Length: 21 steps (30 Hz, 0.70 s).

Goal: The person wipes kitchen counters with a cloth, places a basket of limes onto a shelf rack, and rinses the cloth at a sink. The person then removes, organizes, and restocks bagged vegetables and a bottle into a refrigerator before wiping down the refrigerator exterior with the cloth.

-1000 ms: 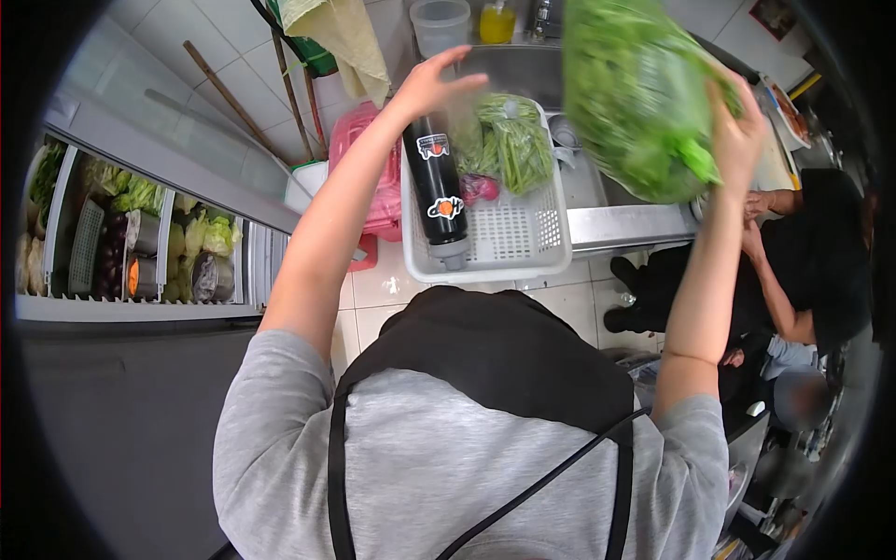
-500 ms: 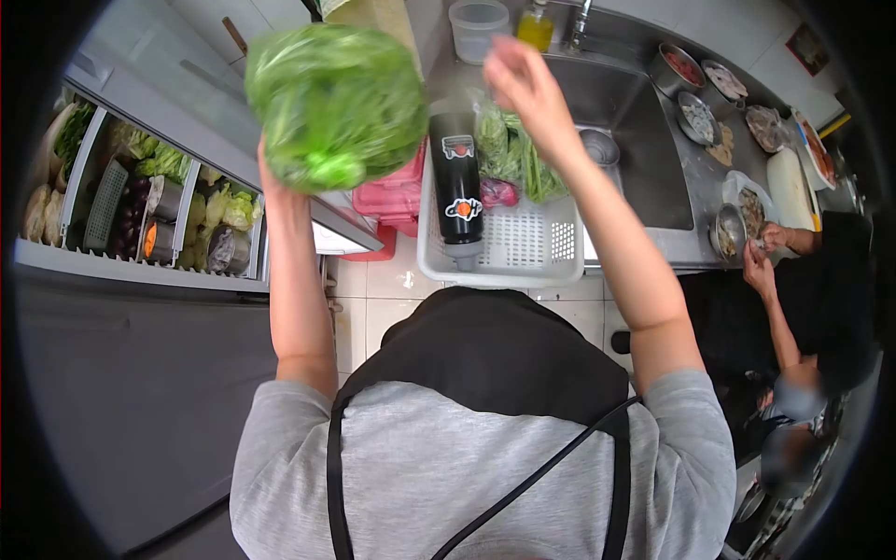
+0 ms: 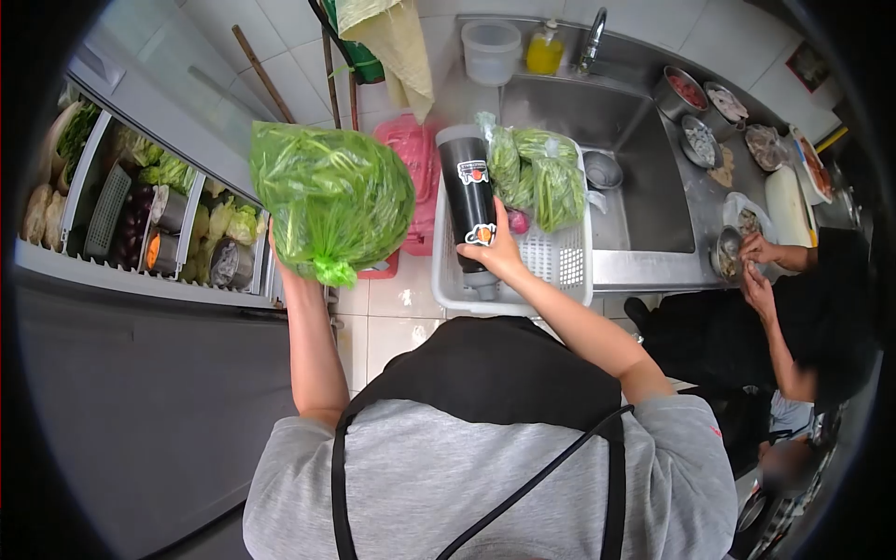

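A green knotted plastic bag of leafy greens (image 3: 331,196) is held up by my left hand (image 3: 286,263), whose fingers are mostly hidden behind it. My right hand (image 3: 497,252) is closed around the lower part of a black bottle (image 3: 471,201) with grey ends and stickers. The bottle lies tilted along the left side of a white plastic basket (image 3: 557,294). In that basket, bagged green vegetables (image 3: 558,191) lie to the right of the bottle, with a small pink-purple item (image 3: 519,220) below them.
An open fridge (image 3: 177,275) with vegetables stands on the left. Red-pink crates (image 3: 411,163) sit behind the basket. On the right is a steel sink (image 3: 644,168), with bowls and food along its counter. A co-worker's hands (image 3: 761,271) handle something over a bowl there.
The bag of greens has come lower and nearer to me in my left hand. My right hand has moved down from above the sink's corner and closed on the bottle.
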{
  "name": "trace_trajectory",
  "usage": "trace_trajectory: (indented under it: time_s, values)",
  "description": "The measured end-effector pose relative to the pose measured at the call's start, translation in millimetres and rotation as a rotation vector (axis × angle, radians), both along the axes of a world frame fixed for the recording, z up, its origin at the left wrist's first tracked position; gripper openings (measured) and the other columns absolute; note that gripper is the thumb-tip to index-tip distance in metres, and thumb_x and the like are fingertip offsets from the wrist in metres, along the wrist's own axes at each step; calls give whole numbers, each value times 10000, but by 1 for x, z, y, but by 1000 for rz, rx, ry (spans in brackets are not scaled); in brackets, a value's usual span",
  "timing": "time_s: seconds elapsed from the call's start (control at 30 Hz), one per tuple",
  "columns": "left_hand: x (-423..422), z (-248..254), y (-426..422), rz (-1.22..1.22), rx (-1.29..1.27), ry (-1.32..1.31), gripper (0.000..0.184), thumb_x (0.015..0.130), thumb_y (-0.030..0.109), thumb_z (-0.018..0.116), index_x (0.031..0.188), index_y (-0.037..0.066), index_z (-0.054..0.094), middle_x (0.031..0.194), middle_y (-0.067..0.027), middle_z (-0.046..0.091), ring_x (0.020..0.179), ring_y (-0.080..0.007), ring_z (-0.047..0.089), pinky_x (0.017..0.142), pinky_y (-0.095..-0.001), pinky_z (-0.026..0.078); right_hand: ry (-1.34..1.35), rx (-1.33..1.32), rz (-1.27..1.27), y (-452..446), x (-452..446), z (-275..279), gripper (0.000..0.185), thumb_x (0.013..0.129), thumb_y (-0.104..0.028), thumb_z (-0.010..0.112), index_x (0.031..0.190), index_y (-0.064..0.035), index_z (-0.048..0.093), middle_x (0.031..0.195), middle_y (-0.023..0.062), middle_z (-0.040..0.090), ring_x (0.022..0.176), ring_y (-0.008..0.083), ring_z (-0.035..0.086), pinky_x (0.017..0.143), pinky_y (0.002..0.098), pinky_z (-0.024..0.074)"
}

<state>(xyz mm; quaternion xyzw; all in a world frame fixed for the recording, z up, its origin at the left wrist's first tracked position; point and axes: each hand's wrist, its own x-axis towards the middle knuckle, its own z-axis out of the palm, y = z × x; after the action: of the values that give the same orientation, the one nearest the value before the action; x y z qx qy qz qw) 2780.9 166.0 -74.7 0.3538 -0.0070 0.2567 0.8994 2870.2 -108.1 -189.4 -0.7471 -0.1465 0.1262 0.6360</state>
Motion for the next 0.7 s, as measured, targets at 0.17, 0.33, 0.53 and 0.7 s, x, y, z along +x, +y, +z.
trace_trajectory:
  time_s: [0.17,0.33,0.53,0.7]
  values:
    - [0,-9,9,-33,31,39,509,738,162,509,1218,30,399,1134,-123,500,991,-244,515,823,-372,447,110,91,75,-3,0,25,1061,525,-223,774,1332,30,133,1273,228,345,1166,283,386,968,323,306]
    - [6,-15,20,-175,172,130,577,698,147,535,1240,32,373,1144,-116,488,989,-233,509,824,-361,440,182,113,116,-25,3,99,1034,563,-251,758,1342,20,133,1277,216,348,1184,271,358,978,320,282]
    - [56,-46,-46,-487,642,304,760,563,108,568,1274,21,317,1150,-93,464,994,-206,486,836,-323,414,83,-34,26,-79,-11,77,1039,570,-234,758,1344,25,114,1298,207,330,1168,255,377,957,324,322]
    - [68,-70,-8,-673,486,502,819,527,104,583,1288,15,296,1139,-91,483,995,-206,501,842,-295,412,426,301,6,-46,-27,35,1048,563,-235,764,1349,16,119,1304,178,314,1176,237,362,981,308,267]
